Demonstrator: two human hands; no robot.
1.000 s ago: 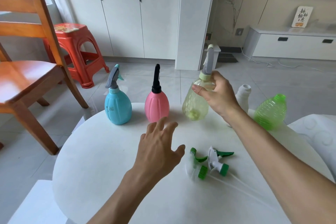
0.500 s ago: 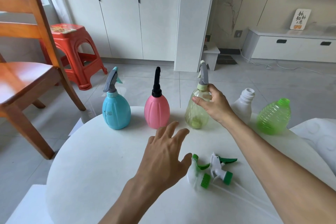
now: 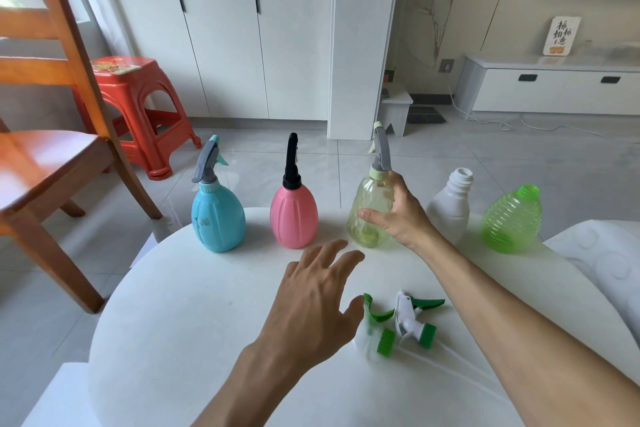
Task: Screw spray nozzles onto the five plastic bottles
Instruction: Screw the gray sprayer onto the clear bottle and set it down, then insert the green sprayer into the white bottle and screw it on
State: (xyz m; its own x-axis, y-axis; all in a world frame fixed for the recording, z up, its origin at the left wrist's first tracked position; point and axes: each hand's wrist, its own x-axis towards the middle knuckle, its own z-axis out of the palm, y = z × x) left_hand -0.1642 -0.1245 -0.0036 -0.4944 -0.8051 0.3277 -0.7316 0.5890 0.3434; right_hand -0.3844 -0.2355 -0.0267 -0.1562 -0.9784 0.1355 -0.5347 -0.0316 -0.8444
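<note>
Five bottles stand in a row at the far edge of the round white table (image 3: 180,322). The blue bottle (image 3: 217,218), the pink bottle (image 3: 293,218) and the clear yellow bottle (image 3: 367,229) each carry a spray nozzle. The white bottle (image 3: 448,215) and the ribbed green bottle (image 3: 510,218) have bare threaded necks. My right hand (image 3: 401,215) wraps the yellow bottle's right side, thumb across its front. My left hand (image 3: 315,298) hovers open above the table, fingers spread. Just right of it lie two loose white-and-green nozzles (image 3: 379,336) (image 3: 414,319) with thin tubes.
A wooden chair (image 3: 52,163) stands close to the table's left edge, with a red plastic stool (image 3: 138,114) behind it. A white patterned cushion (image 3: 609,263) sits at the table's right. White cabinets and a low step stool (image 3: 394,111) lie beyond on the tiled floor.
My right hand has lowered the yellow bottle from mid-air onto the table in the row and slid from its neck down to its body. My left hand has drifted slightly right, toward the loose nozzles.
</note>
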